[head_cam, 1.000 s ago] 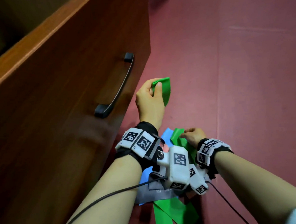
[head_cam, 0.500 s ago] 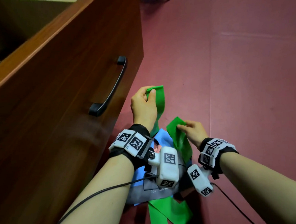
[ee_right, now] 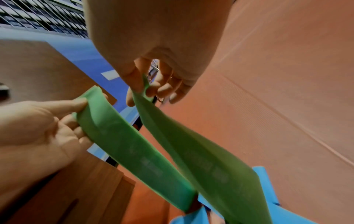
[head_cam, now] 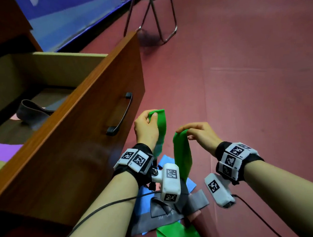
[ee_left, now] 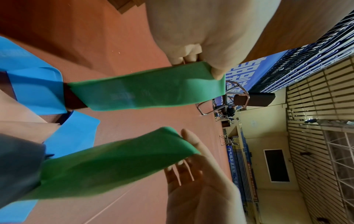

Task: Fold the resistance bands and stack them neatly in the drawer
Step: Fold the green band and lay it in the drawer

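My left hand [head_cam: 152, 117] pinches one end of a green resistance band [head_cam: 161, 125] between thumb and fingers, lifted beside the drawer front [head_cam: 82, 134]. The right hand [head_cam: 185, 131] pinches another green end, and that strip [head_cam: 182, 157] hangs down to the floor. The left wrist view shows both strips [ee_left: 149, 92] [ee_left: 114, 163], and the right wrist view shows the right pinch [ee_right: 143, 89]. Whether the two strips join is hidden behind my wrists. Below lie a blue band [head_cam: 167, 159], a grey band [head_cam: 196, 201] and a green one [head_cam: 178, 235].
The wooden drawer [head_cam: 42, 57] stands open on the left, with a dark grey band [head_cam: 32, 111] and a purple one [head_cam: 0, 149] inside. Its black handle [head_cam: 121, 114] is close to my left hand. Metal chair legs [head_cam: 156, 16] stand far back on the red floor [head_cam: 252, 102].
Both hands have risen with the green strips, and the right hand has moved up and to the right. The view has tilted up, so the drawer's inside now shows.
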